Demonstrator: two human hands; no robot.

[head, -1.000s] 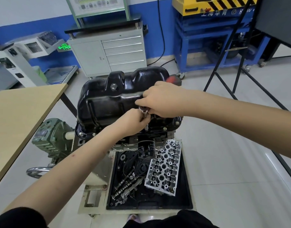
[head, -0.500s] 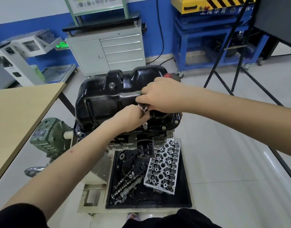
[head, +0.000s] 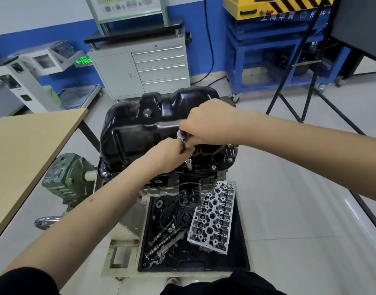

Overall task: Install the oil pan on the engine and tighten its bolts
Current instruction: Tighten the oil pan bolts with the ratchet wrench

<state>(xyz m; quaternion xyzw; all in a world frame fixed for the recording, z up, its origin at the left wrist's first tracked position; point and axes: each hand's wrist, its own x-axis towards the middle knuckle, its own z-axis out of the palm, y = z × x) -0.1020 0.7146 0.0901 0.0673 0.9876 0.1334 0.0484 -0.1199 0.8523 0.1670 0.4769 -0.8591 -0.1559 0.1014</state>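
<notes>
Both hands' grip above oil pan

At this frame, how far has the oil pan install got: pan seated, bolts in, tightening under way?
Done: the black oil pan sits on the engine, with bolts showing along its near flange. In hand: the right hand holds the ratchet head while the left hand steadies the extension, its socket on a near-edge bolt. Left: the other bolts; how tight they are cannot be seen.
</notes>
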